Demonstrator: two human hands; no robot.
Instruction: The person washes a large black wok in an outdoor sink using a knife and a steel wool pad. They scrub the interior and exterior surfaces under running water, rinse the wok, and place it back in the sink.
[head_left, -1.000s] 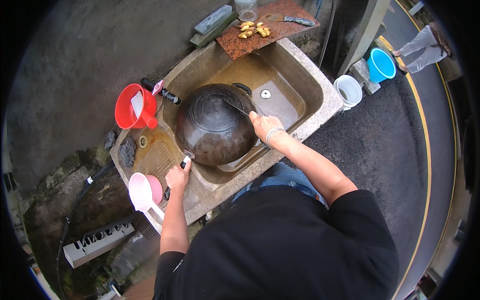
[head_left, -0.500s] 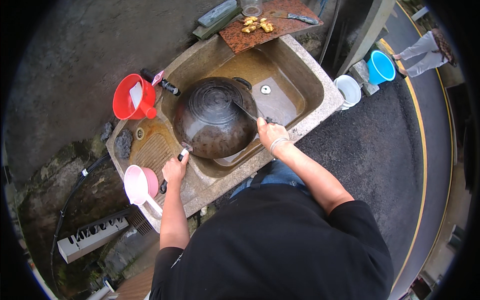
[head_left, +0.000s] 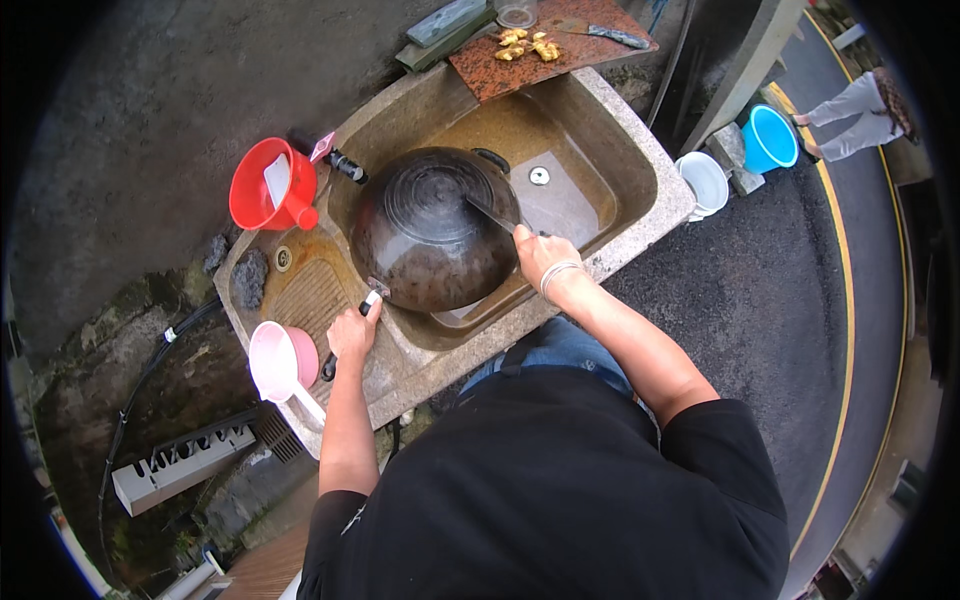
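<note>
1. Two hands are seen in the head view, and both are closed on things. A black wok (head_left: 425,262) is set upside down in the deep bowl of a stone sink (head_left: 640,238), with its round bottom facing up.

2. The long handle (head_left: 328,368) of the wok is gripped by the left hand (head_left: 352,333). The wok is found ahead of this hand and a little to its right. A small loop handle (head_left: 490,157) is seen on the far side.

3. A thin metal tool (head_left: 492,216) is gripped by the right hand (head_left: 548,258). What kind of tool it is cannot be told for sure. It is pointed up and to the left, with its tip over the rings (head_left: 425,200) on the wok's bottom. The wok lies to the left of this hand. Of the two hands, the right one is nearer to the rings.

4. A pink dipper (head_left: 306,356) is seen just beside the left hand. Yellow lumps (head_left: 543,48) and a knife (head_left: 618,38) are laid on a stone board (head_left: 480,82) at the back.

5. Compared with one second ago, the tip is found farther right, away from the middle of the rings. Both grips are kept the same. The whole view is shifted a bit.
</note>
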